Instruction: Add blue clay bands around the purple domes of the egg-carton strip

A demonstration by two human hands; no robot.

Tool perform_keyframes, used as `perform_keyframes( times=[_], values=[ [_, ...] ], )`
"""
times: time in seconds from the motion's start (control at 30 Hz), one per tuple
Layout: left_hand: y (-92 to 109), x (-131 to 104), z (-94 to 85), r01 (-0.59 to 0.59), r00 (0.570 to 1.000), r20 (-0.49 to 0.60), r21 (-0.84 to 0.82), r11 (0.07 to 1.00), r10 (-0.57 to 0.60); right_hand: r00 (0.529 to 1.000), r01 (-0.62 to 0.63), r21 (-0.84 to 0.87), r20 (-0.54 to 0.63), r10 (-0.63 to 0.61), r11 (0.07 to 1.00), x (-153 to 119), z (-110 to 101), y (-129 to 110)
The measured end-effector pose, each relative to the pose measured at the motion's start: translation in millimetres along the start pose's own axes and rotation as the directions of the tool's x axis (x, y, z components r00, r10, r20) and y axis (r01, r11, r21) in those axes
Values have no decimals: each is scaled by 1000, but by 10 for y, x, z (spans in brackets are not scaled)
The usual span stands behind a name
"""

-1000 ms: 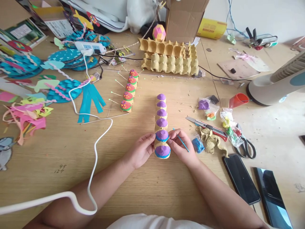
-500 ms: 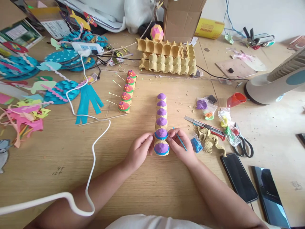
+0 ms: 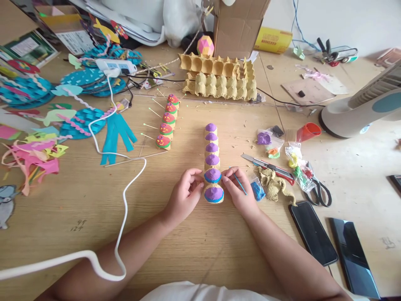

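Observation:
A strip of egg carton cups (image 3: 212,160) lies lengthwise in front of me, each cup topped with purple clay. The two cups nearest me also have a blue clay band round their front edge. My left hand (image 3: 184,193) is closed at the strip's left side, thumb and fingertips against the second cup. On the other side my right hand (image 3: 240,194) has its fingertips pinched beside the same cup. A thin blue clay strand (image 3: 240,186) is held in it, its free end sticking out over the hand.
A finished-looking red and green cup strip (image 3: 166,128) stands to the left. Egg cartons (image 3: 225,85) lie behind. To the right are a utility knife (image 3: 266,166), blue clay bag (image 3: 257,190), scissors (image 3: 320,193) and phones (image 3: 313,232). A white cable (image 3: 123,196) crosses the left side.
My left thumb has moved down and toward the carton strip, with the fingers slightly further apart. My right hand stays beside the second cup with the blue strand.

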State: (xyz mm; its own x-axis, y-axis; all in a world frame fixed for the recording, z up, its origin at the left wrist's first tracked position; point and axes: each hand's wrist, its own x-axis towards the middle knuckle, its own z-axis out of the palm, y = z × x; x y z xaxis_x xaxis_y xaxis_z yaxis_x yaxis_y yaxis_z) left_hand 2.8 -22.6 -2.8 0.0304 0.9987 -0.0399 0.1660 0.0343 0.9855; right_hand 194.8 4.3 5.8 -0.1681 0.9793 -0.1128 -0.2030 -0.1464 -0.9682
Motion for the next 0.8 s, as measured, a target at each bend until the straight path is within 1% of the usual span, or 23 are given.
perform_keyframes(
  times=[0.13,0.27,0.5,0.67,0.8],
  values=[
    [12,-7,28,8,1000,19,-44,999,-8,997,-54,163,-53,63,985,13,1,51],
    [20,-22,46,0,1000,27,-41,999,1,994,-82,259,-47,97,962,20,16,59],
    [53,-35,53,1,999,42,-24,1000,0,981,-147,335,-74,181,931,15,66,14],
    [54,-33,62,5,998,56,-56,998,-2,974,-160,383,-88,208,910,-3,115,-37],
    [47,-31,58,10,998,63,-52,999,-6,972,-169,386,-87,219,907,-15,143,-62]
  ],
)
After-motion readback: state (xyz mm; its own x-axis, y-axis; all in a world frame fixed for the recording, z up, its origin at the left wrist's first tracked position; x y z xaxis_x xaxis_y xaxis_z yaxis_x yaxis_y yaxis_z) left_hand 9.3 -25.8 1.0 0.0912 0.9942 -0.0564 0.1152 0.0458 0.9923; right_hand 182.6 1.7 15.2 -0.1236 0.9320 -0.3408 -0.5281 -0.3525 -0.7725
